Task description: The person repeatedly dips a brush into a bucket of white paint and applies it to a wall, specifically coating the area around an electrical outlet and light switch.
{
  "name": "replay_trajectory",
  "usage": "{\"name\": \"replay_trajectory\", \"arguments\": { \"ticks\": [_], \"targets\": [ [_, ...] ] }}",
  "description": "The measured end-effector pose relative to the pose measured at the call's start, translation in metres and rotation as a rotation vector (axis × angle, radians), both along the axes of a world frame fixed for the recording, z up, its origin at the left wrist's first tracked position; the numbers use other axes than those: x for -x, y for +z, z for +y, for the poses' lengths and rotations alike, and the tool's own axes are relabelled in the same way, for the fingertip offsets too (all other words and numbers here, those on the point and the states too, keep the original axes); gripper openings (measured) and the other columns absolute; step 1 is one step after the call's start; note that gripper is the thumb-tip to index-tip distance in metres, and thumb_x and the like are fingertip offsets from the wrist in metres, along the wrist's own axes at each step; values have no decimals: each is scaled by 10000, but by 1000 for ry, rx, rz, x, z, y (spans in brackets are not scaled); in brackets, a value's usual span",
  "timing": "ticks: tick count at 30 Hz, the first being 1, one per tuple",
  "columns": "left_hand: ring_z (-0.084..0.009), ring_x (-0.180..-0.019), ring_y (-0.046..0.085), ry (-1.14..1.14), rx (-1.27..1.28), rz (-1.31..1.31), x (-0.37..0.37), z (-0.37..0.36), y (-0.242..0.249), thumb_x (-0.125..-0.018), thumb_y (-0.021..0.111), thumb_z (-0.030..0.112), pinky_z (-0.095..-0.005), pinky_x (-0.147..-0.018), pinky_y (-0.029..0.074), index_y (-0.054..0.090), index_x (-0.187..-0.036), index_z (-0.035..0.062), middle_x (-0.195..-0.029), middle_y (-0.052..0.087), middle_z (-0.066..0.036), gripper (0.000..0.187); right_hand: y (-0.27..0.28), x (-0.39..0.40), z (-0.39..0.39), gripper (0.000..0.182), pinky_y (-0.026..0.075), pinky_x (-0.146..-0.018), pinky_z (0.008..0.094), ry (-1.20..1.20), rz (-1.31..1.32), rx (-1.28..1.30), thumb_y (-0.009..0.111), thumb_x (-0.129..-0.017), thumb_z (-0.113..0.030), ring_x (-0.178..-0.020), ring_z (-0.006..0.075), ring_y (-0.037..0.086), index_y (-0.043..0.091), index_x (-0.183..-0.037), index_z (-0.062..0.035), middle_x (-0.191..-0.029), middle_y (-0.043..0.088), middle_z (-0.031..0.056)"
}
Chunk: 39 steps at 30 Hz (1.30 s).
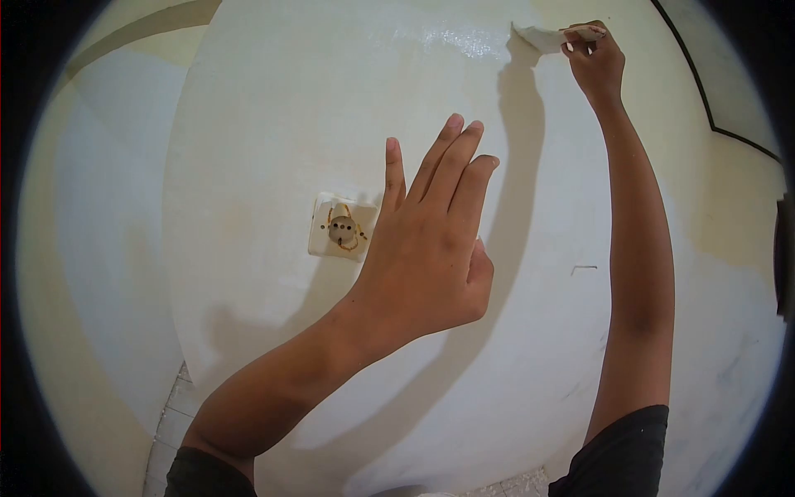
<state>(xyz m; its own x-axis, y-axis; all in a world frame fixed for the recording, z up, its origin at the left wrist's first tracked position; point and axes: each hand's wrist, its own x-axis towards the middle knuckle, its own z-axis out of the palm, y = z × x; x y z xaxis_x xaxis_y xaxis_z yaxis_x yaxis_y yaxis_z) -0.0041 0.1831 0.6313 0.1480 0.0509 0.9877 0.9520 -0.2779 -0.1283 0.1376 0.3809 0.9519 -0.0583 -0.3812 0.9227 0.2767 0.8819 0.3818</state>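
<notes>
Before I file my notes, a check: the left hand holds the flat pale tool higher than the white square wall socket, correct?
Not the left hand: the head view shows the right hand holding the flat pale tool, higher than the white square wall socket.

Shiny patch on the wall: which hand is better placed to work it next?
Probably the right hand: it holds the white tool beside the shiny patch. The left hand is spread open, lower down, nearer the socket.
</notes>
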Motion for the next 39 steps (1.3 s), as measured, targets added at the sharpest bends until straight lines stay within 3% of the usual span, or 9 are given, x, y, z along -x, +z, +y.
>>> {"name": "replay_trajectory", "arguments": {
  "ticks": [4,10,13,19,22,29,32,36,39],
  "targets": [
    [-431,-1580,213,-31,21,-9,-10,-16,-3,-760,598,30,-713,-1240,64,426,-1441,1,-1620,326,-227,703,-7,-14,-11,155,591,-834,300,88,-189,164,718,-874,11,-912,140,694,706,-1024,-27,-971,727,36],
    [-428,-1583,201,-46,33,-11,-14,-39,-4,-759,601,41,-700,-1247,63,423,-1445,2,-1619,326,-230,710,-30,-15,-65,169,634,-913,330,212,-308,469,636,-898,47,-948,167,695,679,-1054,-2,-1030,703,72],
    [-428,-1584,201,-47,27,-12,-11,-50,0,-757,600,44,-700,-1247,62,421,-1446,-2,-1619,326,-234,713,-30,8,-72,171,625,-863,317,287,-265,373,620,-897,62,-961,151,696,687,-1034,-15,-1013,713,51],
    [-442,-1578,211,20,4,7,1,-57,3,-756,590,44,-720,-1234,80,419,-1448,-8,-1613,328,-249,715,-5,45,-59,152,583,-766,307,144,-153,-13,636,-903,52,-849,141,727,695,-1002,-48,-907,768,35],
    [-409,-1572,239,69,-47,24,9,-53,4,-761,580,44,-716,-1234,108,466,-1374,-72,-1560,370,-285,634,16,55,-53,249,568,-918,275,88,-52,-7,704,-889,70,-1023,97,726,681,-1101,-57,-1040,783,6],
    [-451,-1577,202,150,14,5,41,-41,6,-761,590,46,-734,-1226,90,410,-1446,-17,-1613,319,-259,710,42,94,-39,123,563,-880,276,161,131,-100,708,-929,-47,-965,110,739,720,-1043,-91,-1010,793,-7],
    [-453,-1577,198,174,3,5,37,-52,13,-765,593,43,-734,-1225,89,404,-1451,-17,-1616,310,-261,714,70,88,-42,76,559,-858,279,149,228,-284,686,-956,-84,-931,117,739,730,-1013,-110,-982,788,-14],
    [-454,-1577,194,192,-9,0,41,-57,20,-769,597,42,-731,-1227,88,399,-1458,-15,-1619,304,-262,719,69,88,-56,89,559,-843,281,208,282,-290,685,-953,-76,-911,132,740,728,-1017,-121,-961,784,-7],
    [-455,-1577,194,182,4,17,-5,-57,-1,-767,600,47,-727,-1230,88,400,-1460,-14,-1620,303,-261,724,38,42,-46,79,560,-829,286,190,227,-302,690,-944,-62,-888,139,739,718,-1000,-110,-955,782,-6]
  ]
}}
